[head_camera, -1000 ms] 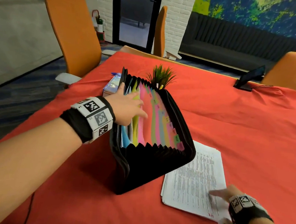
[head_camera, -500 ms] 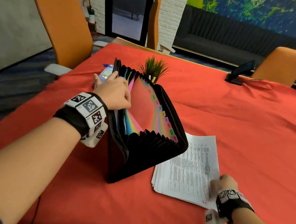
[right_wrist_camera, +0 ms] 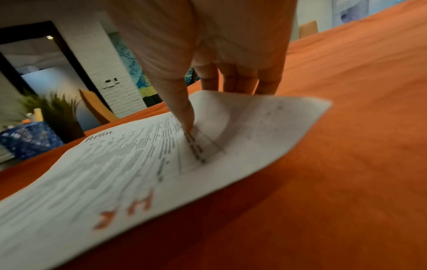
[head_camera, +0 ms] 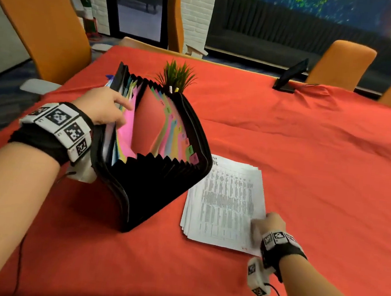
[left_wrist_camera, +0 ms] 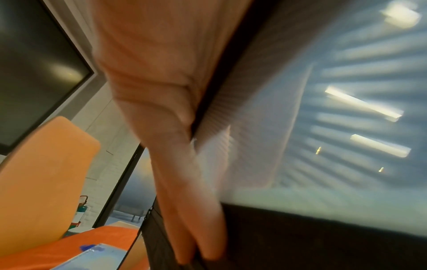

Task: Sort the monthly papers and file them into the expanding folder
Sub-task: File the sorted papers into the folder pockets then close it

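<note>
A black expanding folder (head_camera: 156,187) stands open on the red tablecloth, with coloured tabbed dividers fanned out. My left hand (head_camera: 104,108) grips its left group of dividers from above and holds them back, so a wide pocket gapes beside the pink divider (head_camera: 125,128). In the left wrist view my fingers (left_wrist_camera: 184,164) lie along the folder's black edge (left_wrist_camera: 300,246). A stack of printed papers (head_camera: 225,199) lies right of the folder. My right hand (head_camera: 268,224) pinches the top sheet (right_wrist_camera: 138,173) at its right edge, thumb (right_wrist_camera: 184,117) on top and fingers beneath the lifted edge.
A small potted plant (head_camera: 176,77) stands just behind the folder, with a blue packet (head_camera: 108,82) at its far left. A dark tablet on a stand (head_camera: 290,77) sits at the far edge. Orange chairs (head_camera: 41,23) surround the table. Red cloth (head_camera: 307,171) stretches to the right.
My left hand moved from the middle dividers to the left group and pulled it back, widening one pocket. My right hand curled on the stack's right edge and lifted the top sheet's edge.
</note>
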A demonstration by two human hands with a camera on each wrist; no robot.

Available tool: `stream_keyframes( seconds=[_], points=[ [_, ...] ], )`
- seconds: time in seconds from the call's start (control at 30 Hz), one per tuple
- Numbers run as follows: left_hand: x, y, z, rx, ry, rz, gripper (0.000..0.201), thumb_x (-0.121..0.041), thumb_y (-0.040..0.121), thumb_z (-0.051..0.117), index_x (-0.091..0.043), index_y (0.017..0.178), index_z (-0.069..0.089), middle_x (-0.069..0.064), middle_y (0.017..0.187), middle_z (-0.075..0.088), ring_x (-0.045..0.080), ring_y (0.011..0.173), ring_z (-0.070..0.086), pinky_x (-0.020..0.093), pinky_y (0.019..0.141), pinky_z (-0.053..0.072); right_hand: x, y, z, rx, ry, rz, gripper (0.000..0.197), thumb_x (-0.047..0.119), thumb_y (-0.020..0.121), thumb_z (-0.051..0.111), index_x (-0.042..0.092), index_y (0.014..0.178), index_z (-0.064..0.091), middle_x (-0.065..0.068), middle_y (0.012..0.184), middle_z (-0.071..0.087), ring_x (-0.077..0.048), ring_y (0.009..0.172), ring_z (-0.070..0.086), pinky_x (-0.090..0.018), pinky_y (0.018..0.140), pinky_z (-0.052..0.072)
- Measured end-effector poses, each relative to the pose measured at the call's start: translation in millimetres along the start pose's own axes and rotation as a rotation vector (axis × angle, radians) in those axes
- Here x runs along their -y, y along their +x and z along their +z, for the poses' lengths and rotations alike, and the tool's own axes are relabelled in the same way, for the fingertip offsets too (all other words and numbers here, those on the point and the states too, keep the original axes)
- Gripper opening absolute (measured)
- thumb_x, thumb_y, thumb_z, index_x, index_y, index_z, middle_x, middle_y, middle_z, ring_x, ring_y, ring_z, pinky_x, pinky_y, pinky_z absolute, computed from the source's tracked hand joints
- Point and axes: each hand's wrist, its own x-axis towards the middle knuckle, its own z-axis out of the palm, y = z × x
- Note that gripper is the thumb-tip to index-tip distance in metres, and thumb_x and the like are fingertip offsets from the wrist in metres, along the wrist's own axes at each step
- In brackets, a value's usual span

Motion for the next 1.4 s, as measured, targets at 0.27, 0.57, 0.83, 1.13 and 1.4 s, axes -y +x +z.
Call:
stream_keyframes(
  seconds=[0.27,0.57,0.83,1.13,1.4],
  points=[
    [7,7,3,0.003,-0.088,-0.006,0.035,0.007,0.065,0.069,-0.012,0.093,0.072,0.013,0.092,0.067,0.029,0.089,0.062,0.040,0.090,0.049,18,-12,21,-0.035,-0.328,-0.163,0.030,0.009,0.090,0.042,0.003,0.117,0.054,-0.017,0.118,0.050,-0.033,0.112,0.046,-0.035,0.091,0.042],
    [7,5,6,-0.027,-0.081,-0.020,0.036,0.006,0.066,0.070,-0.011,0.098,0.072,0.011,0.096,0.063,0.022,0.078,0.054,0.029,0.072,0.040,23,-10,16,0.026,-0.416,-0.183,0.027,0.010,0.090,0.046,0.006,0.114,0.056,-0.015,0.118,0.052,-0.030,0.110,0.049,-0.035,0.090,0.044],
    [6,3,5,-0.041,-0.064,-0.035,0.036,0.005,0.068,0.069,-0.010,0.100,0.071,0.004,0.075,0.057,0.012,0.056,0.041,0.025,0.056,0.033,30,-13,20,0.062,-0.420,-0.180,0.027,0.009,0.092,0.037,0.007,0.111,0.056,-0.013,0.116,0.057,-0.029,0.108,0.052,-0.035,0.088,0.045],
    [-1,1,8,-0.054,-0.038,-0.036,0.037,0.003,0.067,0.069,-0.011,0.102,0.072,0.020,0.101,0.065,0.040,0.095,0.057,0.035,0.076,0.044,31,-10,17,0.072,-0.384,-0.056,0.030,0.017,0.093,0.044,0.010,0.121,0.053,-0.013,0.126,0.041,-0.030,0.118,0.039,-0.038,0.098,0.037],
    [-3,0,9,-0.049,-0.045,-0.044,0.038,0.004,0.067,0.069,-0.011,0.101,0.071,0.024,0.111,0.063,0.045,0.108,0.051,0.036,0.069,0.047,31,-11,14,0.070,-0.405,-0.110,0.029,0.016,0.093,0.045,0.009,0.119,0.054,-0.012,0.124,0.040,-0.030,0.116,0.039,-0.038,0.096,0.039]
  ],
)
